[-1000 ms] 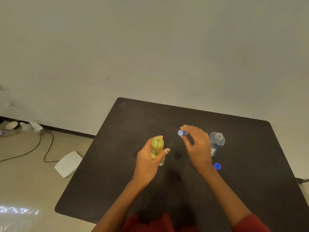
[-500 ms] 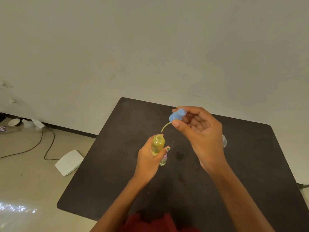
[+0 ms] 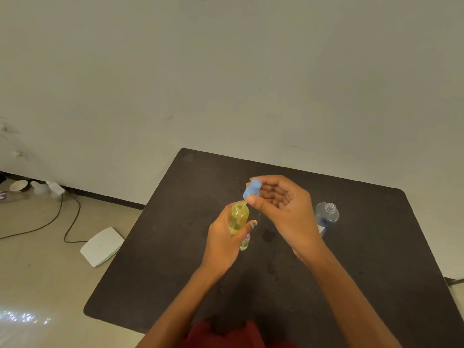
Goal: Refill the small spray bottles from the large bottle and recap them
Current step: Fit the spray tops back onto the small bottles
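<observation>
Over a dark bench (image 3: 175,259), a person's left hand (image 3: 223,241) grips a small yellow spray bottle (image 3: 238,217), uncapped, while the right hand (image 3: 283,209) pinches its blue spray cap (image 3: 251,189) just above the neck; a large clear bottle (image 3: 326,216) stands open nearby.

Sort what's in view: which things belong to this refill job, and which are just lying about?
Job:
small yellow spray bottle, in left hand
blue spray cap, in right hand
large clear open bottle

Lying about:
white flat box
black cable
pale bowl
</observation>
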The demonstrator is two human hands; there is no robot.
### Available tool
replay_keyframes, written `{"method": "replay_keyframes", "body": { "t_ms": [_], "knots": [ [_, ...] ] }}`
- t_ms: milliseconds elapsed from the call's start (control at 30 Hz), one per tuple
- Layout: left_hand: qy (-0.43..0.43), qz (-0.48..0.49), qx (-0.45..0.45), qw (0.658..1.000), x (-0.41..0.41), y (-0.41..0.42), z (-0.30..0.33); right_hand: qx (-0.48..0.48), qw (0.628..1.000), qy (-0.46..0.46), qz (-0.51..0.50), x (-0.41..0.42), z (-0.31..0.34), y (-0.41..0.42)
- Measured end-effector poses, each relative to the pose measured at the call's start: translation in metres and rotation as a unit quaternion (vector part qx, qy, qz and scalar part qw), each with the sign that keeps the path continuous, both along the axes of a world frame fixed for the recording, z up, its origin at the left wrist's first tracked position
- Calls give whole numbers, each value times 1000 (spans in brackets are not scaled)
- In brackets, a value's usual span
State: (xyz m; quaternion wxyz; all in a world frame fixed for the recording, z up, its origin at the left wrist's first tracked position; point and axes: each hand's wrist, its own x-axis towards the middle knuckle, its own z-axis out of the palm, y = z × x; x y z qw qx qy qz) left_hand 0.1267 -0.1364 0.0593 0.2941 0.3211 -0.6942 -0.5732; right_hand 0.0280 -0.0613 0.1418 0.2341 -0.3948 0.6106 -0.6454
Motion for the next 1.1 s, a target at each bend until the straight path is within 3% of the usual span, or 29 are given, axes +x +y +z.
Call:
{"method": "replay_keyframes", "body": {
  "t_ms": [400,733,900,1100],
  "knots": [
    [16,-22,5,1000,-1,4,6,95,993,52,47,-5,-19,-2],
    [-3,-22,-5,1000,-1,6,5,113,990,81,-3,-3,-25,-2],
    [3,-21,-2,1000,-1,4,4,104,991,68,53,-4,-23,2],
    [-2,-22,-7,1000,-2,6,2,99,992,74,-9,1,-28,1]
  ]
}}
